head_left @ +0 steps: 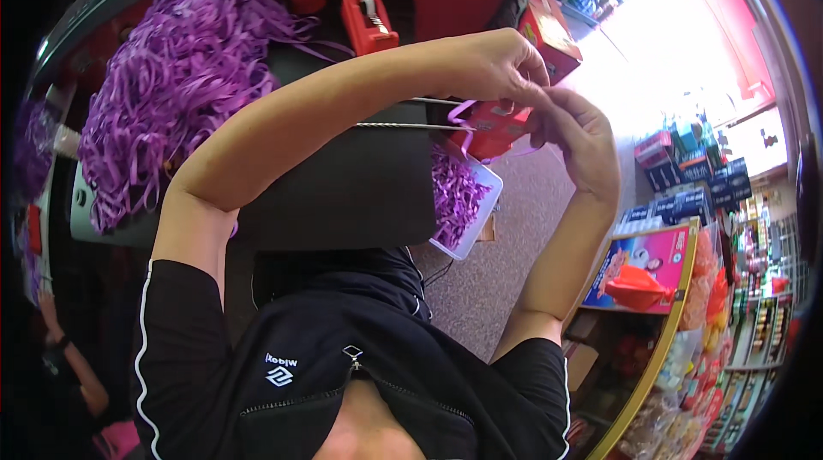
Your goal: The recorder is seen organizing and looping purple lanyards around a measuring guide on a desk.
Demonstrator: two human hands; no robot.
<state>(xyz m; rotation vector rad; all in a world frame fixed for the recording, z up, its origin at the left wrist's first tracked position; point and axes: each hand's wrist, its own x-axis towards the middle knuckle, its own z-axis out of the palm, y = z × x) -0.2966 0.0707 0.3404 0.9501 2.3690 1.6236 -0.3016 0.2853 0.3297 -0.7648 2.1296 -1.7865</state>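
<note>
My left hand (512, 70) reaches far across to the right, its fingertips pinched together against those of my right hand (580, 130). Both hands seem closed on a thin purple ribbon (465, 141), though their fingers hide most of the gripped part. The ribbon loops around the ends of two thin metal rods (403, 126) that stick out past the right edge of the dark tabletop (343, 194). Below the rods, a white plastic bin (488, 207) holds a pile of purple ribbon pieces (454, 190). Behind the ribbon is a red box-like thing (497, 130).
A big heap of purple ribbon (180, 91) covers the table's left side. At the back stand a red tape dispenser (369, 23) and a red box (549, 31). To the right are a display case (643, 331) and stocked shelves (754, 348). Another person's arm (81, 366) shows at far left.
</note>
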